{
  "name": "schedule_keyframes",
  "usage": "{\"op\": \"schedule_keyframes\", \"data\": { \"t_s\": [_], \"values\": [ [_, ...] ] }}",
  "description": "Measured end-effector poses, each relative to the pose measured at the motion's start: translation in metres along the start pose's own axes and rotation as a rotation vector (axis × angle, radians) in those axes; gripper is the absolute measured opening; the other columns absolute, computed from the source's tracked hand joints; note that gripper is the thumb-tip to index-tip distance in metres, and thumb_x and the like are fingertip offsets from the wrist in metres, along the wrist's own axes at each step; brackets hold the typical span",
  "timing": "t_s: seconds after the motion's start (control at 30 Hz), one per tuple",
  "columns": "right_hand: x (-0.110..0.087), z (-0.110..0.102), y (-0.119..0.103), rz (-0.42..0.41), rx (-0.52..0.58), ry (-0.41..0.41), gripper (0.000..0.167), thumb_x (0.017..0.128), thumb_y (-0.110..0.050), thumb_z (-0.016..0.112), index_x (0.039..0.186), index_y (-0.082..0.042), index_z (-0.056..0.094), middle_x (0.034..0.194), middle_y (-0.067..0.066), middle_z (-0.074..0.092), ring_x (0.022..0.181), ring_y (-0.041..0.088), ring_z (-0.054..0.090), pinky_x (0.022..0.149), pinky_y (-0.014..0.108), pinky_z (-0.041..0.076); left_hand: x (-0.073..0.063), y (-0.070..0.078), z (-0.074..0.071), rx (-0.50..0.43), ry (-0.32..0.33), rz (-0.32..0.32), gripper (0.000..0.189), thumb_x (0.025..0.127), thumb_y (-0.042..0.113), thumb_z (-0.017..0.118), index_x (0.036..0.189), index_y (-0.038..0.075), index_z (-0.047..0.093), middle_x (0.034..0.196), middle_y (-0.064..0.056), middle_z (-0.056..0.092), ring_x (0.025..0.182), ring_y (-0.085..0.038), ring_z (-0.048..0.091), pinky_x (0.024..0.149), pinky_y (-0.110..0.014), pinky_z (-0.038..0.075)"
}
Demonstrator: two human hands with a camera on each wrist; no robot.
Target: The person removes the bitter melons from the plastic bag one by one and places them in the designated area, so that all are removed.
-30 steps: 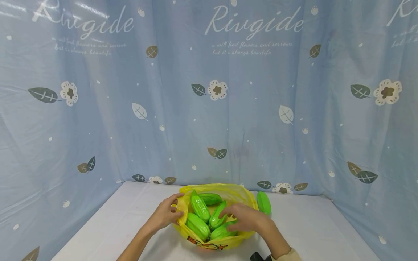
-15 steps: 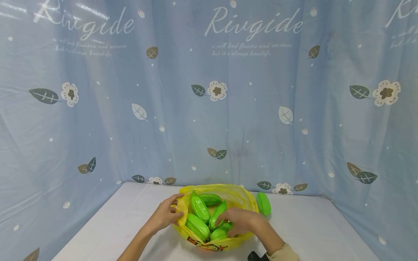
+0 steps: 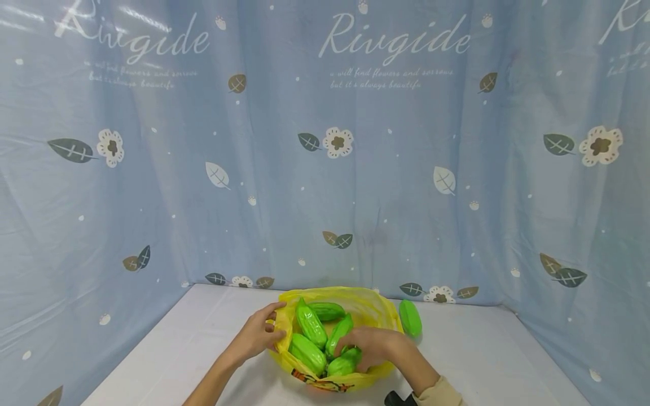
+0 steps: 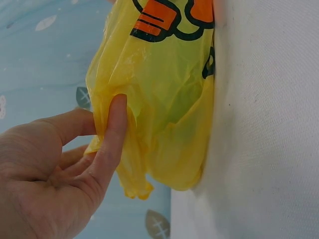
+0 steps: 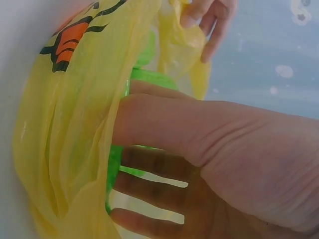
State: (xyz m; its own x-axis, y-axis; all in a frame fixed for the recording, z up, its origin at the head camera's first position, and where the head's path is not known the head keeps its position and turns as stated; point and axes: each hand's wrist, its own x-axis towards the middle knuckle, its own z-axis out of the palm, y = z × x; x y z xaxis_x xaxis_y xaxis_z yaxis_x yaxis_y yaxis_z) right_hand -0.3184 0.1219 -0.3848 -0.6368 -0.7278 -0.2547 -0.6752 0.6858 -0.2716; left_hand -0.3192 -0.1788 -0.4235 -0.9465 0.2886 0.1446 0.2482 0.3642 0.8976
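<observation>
A yellow plastic bag [image 3: 373, 299] stands open on the table, with an orange-and-black print on its front. Several shiny green gourds, long and ridged, lie inside. My left hand [image 3: 259, 332] pinches the bag's left rim; in the left wrist view the yellow film [image 4: 164, 144] bunches between thumb and fingers. My right hand [image 3: 373, 347] reaches down into the bag from the right, its thumb and fingers around the front gourd [image 3: 344, 362]. In the right wrist view, the bag's near wall [image 5: 75, 129] hides that hand's thumb tip and much of the gourd.
One more green gourd [image 3: 410, 318] lies on the white table [image 3: 467, 349], just outside the bag's right side. A blue printed curtain [image 3: 386, 169] rises behind the table and along both sides. Something black [image 3: 398, 399] shows by the right sleeve.
My right hand has moved slightly left and deeper into the bag, closing around the front gourd, which has shifted a little. The left hand stays at the rim.
</observation>
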Motion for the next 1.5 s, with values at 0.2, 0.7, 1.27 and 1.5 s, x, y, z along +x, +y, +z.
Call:
{"op": "schedule_keyframes", "data": {
  "t_s": [0.2, 0.7, 1.27, 1.5],
  "values": [
    [0.002, 0.002, 0.004, -0.004, 0.002, -0.023, 0.052, 0.080, -0.002, 0.076, 0.120, -0.033, 0.065, 0.123, -0.016, 0.062, 0.119, 0.009, 0.057, 0.095, 0.025, 0.053, 0.000, 0.000, 0.001, -0.006, -0.011, 0.003, 0.069, 0.087, 0.002, 0.068, 0.148, -0.005, 0.034, 0.120, -0.024, 0.055, 0.086, -0.020, 0.069, 0.059, -0.036, 0.063],
    [-0.003, 0.002, 0.007, -0.028, 0.014, 0.026, 0.054, 0.077, 0.002, 0.075, 0.120, -0.029, 0.067, 0.121, -0.013, 0.066, 0.115, 0.009, 0.060, 0.092, 0.024, 0.055, 0.000, 0.002, 0.001, 0.001, -0.001, -0.003, 0.069, 0.087, 0.002, 0.069, 0.147, -0.004, 0.035, 0.118, -0.024, 0.056, 0.084, -0.019, 0.068, 0.058, -0.035, 0.062],
    [-0.016, 0.000, 0.017, -0.058, 0.119, 0.088, 0.049, 0.080, -0.003, 0.077, 0.121, -0.026, 0.067, 0.124, -0.011, 0.066, 0.117, 0.012, 0.060, 0.092, 0.025, 0.055, 0.001, -0.001, -0.001, 0.008, -0.009, -0.007, 0.069, 0.087, 0.003, 0.069, 0.147, -0.004, 0.035, 0.119, -0.025, 0.055, 0.080, -0.019, 0.068, 0.058, -0.036, 0.062],
    [-0.021, -0.001, 0.020, -0.071, 0.147, 0.113, 0.048, 0.081, -0.008, 0.078, 0.124, -0.026, 0.067, 0.124, -0.012, 0.065, 0.118, 0.011, 0.060, 0.094, 0.029, 0.055, -0.002, 0.000, -0.001, -0.009, -0.008, -0.010, 0.070, 0.086, 0.000, 0.070, 0.146, -0.005, 0.036, 0.122, -0.027, 0.055, 0.086, -0.021, 0.068, 0.058, -0.039, 0.062]
  ]
}}
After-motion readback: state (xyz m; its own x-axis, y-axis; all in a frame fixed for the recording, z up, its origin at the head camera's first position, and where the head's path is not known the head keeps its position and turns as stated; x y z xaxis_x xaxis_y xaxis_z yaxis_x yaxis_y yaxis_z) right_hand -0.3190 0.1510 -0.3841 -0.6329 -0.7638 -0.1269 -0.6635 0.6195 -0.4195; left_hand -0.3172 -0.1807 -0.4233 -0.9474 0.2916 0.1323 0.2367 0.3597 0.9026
